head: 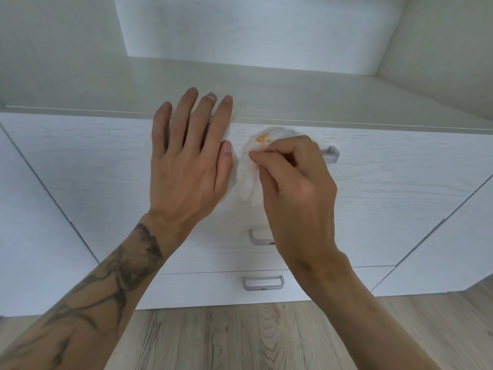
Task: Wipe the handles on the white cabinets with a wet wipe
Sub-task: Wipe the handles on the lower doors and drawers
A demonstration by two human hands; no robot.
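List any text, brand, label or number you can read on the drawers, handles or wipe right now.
None: no readable text in the head view.
White wood-grain drawer fronts: bare, no label.
Grey metal bar handles: no marking visible.
White wet wipe held by the right hand: only an orange stain, no print.
Left forearm tattoo: a dark pattern, no letters I can make out.

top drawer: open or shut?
Shut. The top drawer front sits flush under the cabinet top, only a thin seam showing. The right hand presses the wet wipe at its handle.
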